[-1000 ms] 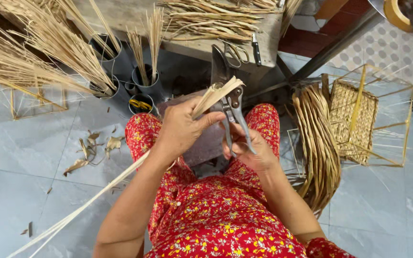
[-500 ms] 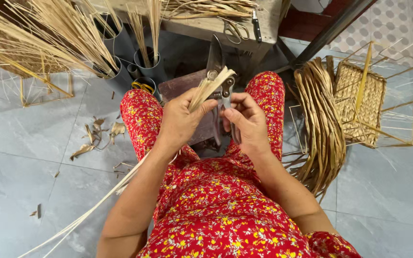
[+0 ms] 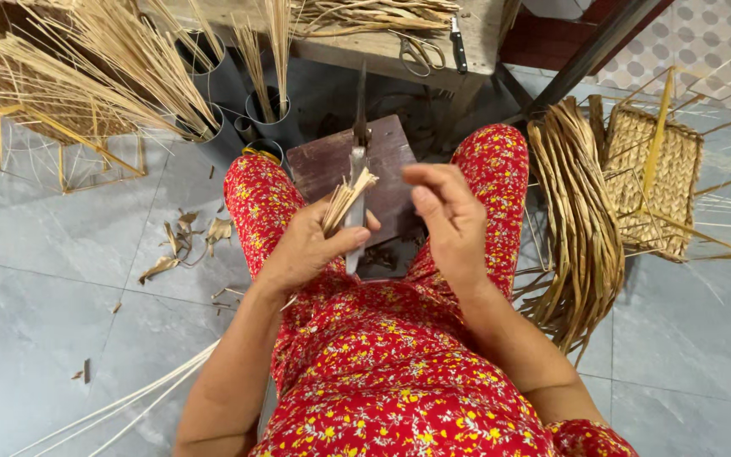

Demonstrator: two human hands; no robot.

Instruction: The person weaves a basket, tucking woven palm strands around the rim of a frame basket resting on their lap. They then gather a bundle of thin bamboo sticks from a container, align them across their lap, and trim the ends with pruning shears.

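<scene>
No packages, labels, signs or screens can be seen anywhere in this view.
</scene>
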